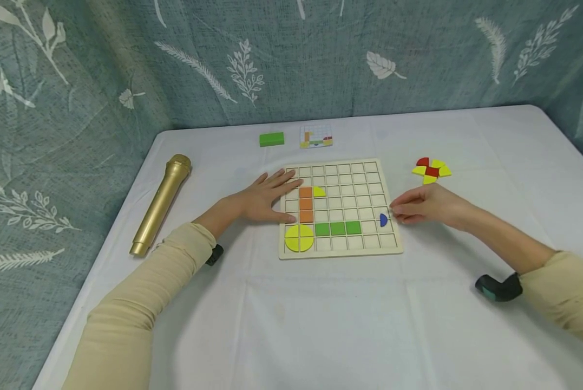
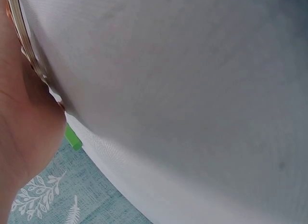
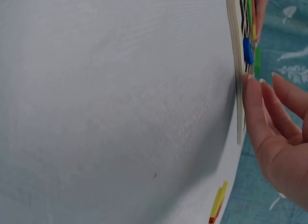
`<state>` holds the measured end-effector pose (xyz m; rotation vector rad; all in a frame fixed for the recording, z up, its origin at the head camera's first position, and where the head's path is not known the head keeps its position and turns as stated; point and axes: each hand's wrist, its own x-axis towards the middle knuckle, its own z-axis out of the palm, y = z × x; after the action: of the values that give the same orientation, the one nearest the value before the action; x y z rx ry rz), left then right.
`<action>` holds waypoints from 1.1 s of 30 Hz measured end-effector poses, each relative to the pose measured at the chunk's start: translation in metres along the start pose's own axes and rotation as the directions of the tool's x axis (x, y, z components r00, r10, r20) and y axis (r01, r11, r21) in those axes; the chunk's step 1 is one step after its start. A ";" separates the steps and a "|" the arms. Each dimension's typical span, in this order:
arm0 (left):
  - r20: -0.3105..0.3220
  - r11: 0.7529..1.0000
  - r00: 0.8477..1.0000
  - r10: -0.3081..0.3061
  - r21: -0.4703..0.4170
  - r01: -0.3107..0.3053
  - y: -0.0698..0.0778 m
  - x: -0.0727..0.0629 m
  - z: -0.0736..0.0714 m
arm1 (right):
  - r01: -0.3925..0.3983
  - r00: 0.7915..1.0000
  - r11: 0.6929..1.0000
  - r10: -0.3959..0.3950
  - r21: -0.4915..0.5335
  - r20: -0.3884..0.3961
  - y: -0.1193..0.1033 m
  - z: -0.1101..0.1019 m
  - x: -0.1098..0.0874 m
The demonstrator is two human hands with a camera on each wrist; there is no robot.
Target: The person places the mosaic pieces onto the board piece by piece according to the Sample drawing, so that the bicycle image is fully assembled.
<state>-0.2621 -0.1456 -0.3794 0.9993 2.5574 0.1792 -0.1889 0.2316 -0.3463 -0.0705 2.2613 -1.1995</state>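
White-clothed table (image 1: 320, 319); grid board (image 1: 347, 202) on it. Left hand (image 1: 263, 201) spread, ungripping, at its 9 o'clock; right hand (image 1: 432, 207) loose, ungripping, at 3 o'clock edge; blue half-circle (image 1: 383, 220) just inside there.

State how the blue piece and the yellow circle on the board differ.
The blue piece is a half-disc; the yellow circle is round. The blue piece is smaller, while the yellow circle spans four squares in a corner. Both lie on the board.
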 end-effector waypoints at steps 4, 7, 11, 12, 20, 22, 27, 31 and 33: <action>-0.003 1.000 1.000 -0.001 0.006 0.001 0.000 -0.001 0.000 | 0.041 0.999 0.998 -0.042 -0.043 -0.014 -0.001 0.003 0.001; -0.003 1.000 1.000 -0.004 0.007 0.004 0.001 -0.001 0.000 | 0.088 0.996 0.994 -0.090 -0.067 -0.018 -0.001 0.005 0.002; 0.002 1.000 1.000 -0.005 0.001 0.005 0.001 -0.001 0.000 | 0.137 0.990 0.984 -0.141 -0.118 -0.029 -0.003 0.009 0.004; 0.002 1.000 1.000 -0.006 0.000 0.006 0.001 -0.001 0.000 | 0.148 0.988 0.980 -0.154 -0.132 -0.030 -0.003 0.011 0.005; 0.002 1.000 1.000 -0.002 -0.002 0.002 0.001 -0.001 0.000 | 0.253 0.966 0.953 -0.259 -0.166 -0.017 -0.005 0.018 0.011; 0.001 1.000 1.000 0.001 -0.003 -0.001 0.001 -0.001 0.000 | 0.262 0.964 0.950 -0.267 -0.171 -0.009 -0.006 0.019 0.011; 0.002 1.000 1.000 0.006 -0.006 -0.006 0.001 0.000 0.000 | 0.286 0.957 0.933 -0.290 -0.221 0.016 -0.007 0.019 0.012; 0.002 1.000 1.000 0.004 -0.003 -0.004 0.001 0.000 0.000 | 0.337 0.940 0.905 -0.339 -0.258 0.040 -0.006 0.020 0.014; 0.003 1.000 1.000 0.009 -0.001 -0.009 0.000 0.000 -0.001 | 0.355 0.934 0.899 -0.355 -0.256 0.048 -0.006 0.020 0.016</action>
<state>-0.2619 -0.1454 -0.3787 1.0102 2.5501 0.1815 -0.1929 0.2080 -0.3576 -0.6101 2.4639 -1.0604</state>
